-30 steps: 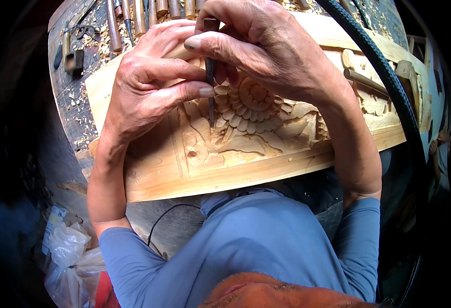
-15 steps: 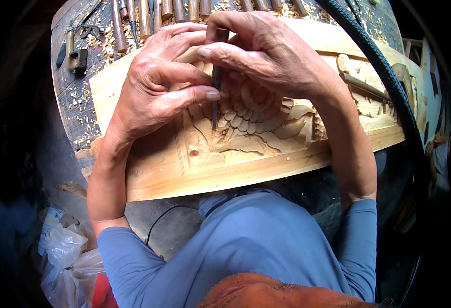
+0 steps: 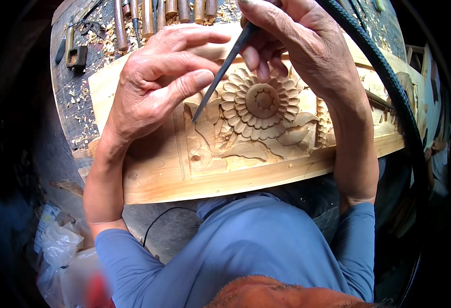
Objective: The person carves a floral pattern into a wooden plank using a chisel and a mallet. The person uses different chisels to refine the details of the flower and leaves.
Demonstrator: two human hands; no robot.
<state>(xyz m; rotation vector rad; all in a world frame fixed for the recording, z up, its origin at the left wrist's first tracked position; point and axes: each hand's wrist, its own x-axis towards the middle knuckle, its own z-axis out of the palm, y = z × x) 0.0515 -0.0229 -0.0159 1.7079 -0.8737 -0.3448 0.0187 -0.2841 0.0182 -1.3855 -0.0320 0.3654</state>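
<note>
My right hand (image 3: 312, 54) is closed around a dark, slim carving chisel (image 3: 228, 64) at the top middle, its narrow blade slanting down-left toward the carved leaves. Beside the blade, my left hand (image 3: 151, 92) has its fingers bent but apart, with nothing held and the thumb tip close to the metal. Under both hands lies a pale wooden panel (image 3: 161, 182) carved in relief with a round, many-petalled flower (image 3: 264, 100), leaves and lines; the blade's tip is left of the flower.
Wooden-handled tools (image 3: 121, 25), shavings and a metal block (image 3: 76, 57) lie on the worn bench (image 3: 71, 118). A thick braided hose (image 3: 392, 79) arcs down the right. Plastic bags (image 3: 61, 241) are at lower left. Part of another person (image 3: 436, 154) shows at the far right.
My right hand has moved up and right, tilting the chisel from upright to slanted and uncovering the flower. My left fingers have loosened from around the blade and spread.
</note>
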